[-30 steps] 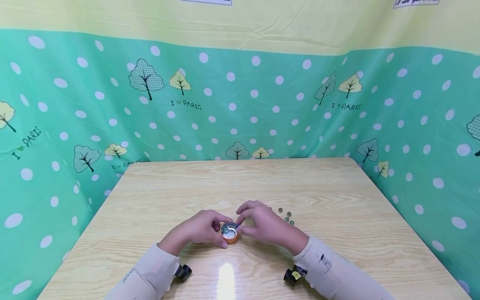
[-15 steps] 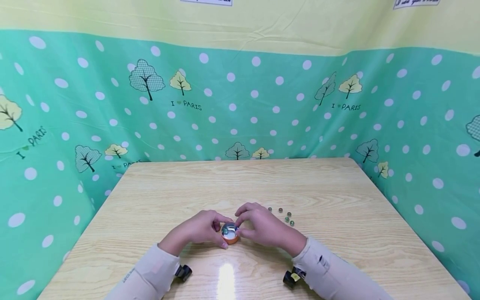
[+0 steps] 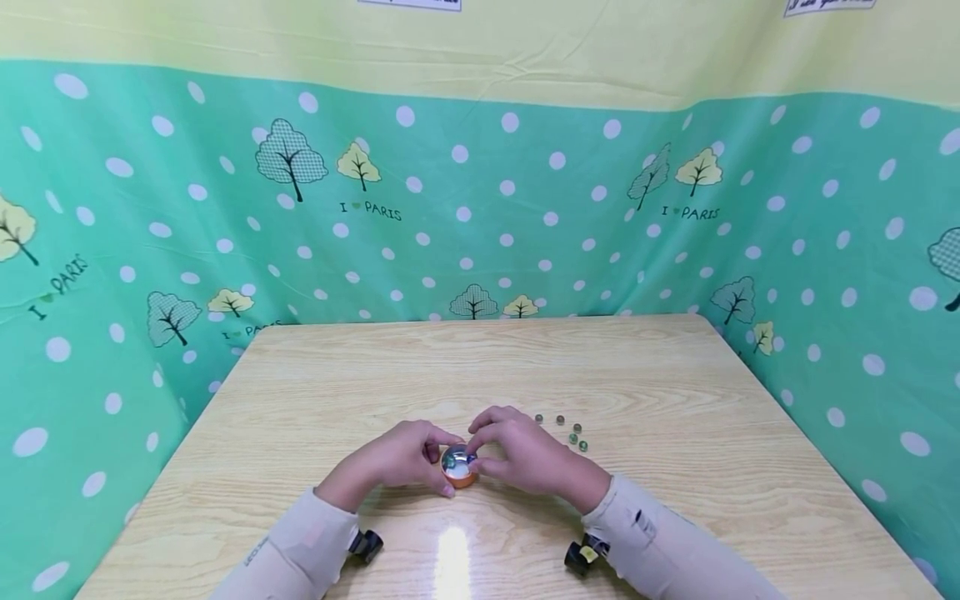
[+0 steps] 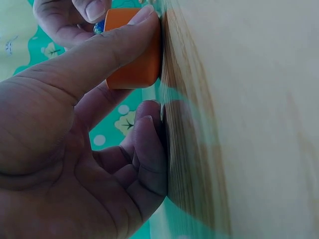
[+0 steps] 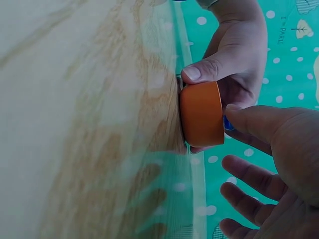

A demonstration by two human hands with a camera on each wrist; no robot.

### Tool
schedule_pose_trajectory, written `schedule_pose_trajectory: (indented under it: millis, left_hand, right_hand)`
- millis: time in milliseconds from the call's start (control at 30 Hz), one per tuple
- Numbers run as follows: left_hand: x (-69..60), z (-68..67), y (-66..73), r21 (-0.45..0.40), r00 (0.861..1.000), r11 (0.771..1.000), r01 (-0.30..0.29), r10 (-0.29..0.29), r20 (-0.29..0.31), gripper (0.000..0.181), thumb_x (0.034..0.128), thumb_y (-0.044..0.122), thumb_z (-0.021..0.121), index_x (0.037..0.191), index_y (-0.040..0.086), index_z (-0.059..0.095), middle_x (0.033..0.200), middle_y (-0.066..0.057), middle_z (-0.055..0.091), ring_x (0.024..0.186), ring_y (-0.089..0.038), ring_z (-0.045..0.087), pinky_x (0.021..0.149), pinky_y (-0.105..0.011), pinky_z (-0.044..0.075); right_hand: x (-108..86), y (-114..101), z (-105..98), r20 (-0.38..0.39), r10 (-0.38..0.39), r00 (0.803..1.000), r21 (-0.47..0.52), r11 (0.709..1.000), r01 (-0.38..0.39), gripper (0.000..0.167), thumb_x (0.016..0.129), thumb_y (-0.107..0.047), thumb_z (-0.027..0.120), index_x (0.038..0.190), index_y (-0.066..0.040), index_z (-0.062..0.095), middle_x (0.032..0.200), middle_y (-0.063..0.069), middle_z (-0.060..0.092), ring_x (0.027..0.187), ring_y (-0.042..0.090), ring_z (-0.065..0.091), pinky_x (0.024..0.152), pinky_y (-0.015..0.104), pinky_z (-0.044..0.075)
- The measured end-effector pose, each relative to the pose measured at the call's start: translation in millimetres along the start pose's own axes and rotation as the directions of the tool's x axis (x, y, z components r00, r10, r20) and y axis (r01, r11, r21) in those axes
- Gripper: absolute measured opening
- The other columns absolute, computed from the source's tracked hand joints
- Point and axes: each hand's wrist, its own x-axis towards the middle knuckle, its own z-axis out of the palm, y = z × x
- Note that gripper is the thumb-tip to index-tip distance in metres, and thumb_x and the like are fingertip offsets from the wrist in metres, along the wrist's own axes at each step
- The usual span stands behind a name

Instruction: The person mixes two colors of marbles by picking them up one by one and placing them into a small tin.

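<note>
Fingers of my right hand (image 3: 521, 450) pinch a blue marble (image 5: 229, 123), partly covering it, at the orange bowl (image 5: 203, 115) — my left hand (image 3: 407, 455) grips that on the table (image 3: 360, 371) — five glass marbles (image 3: 573, 438) lie nearby.

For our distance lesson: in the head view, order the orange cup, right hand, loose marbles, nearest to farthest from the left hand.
1. Orange cup, gripped by the left hand.
2. Right hand, at the cup's right.
3. Loose marbles, farther right.
</note>
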Motion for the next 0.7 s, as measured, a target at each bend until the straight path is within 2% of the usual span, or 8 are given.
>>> schedule_pose_trajectory:
  millis: [433, 700]
  left_hand:
    - [1.2, 1.7, -4.0, 0.02, 1.0, 1.0, -0.01, 0.011, -0.001, 0.065, 0.0724, 0.031, 0.096, 0.133, 0.027, 0.072, 0.073, 0.005, 0.06, 0.062, -0.008, 0.048, 0.055, -0.023, 0.038]
    - [1.3, 1.1, -4.0, 0.014, 1.0, 1.0, 0.008, -0.008, -0.002, 0.067, 0.0725, 0.03, 0.096, 0.134, 0.023, 0.071, 0.074, 0.003, 0.061, 0.065, -0.01, 0.049, 0.056, -0.024, 0.038]
  right_hand:
    - [0.7, 3.3, 3.9, -0.02, -0.036, 0.999, 0.013, 0.999, 0.036, 0.012, 0.092, -0.03, 0.08, 0.103, -0.027, 0.08, 0.127, 0.0, 0.066, 0.119, 0.018, 0.06, 0.103, 0.044, 0.05]
    - [0.6, 2.3, 3.5, -0.013, -0.024, 1.0, 0.011, 1.0, 0.025, 0.012, 0.092, -0.031, 0.08, 0.103, -0.028, 0.08, 0.128, -0.001, 0.066, 0.12, 0.017, 0.06, 0.104, 0.043, 0.05]
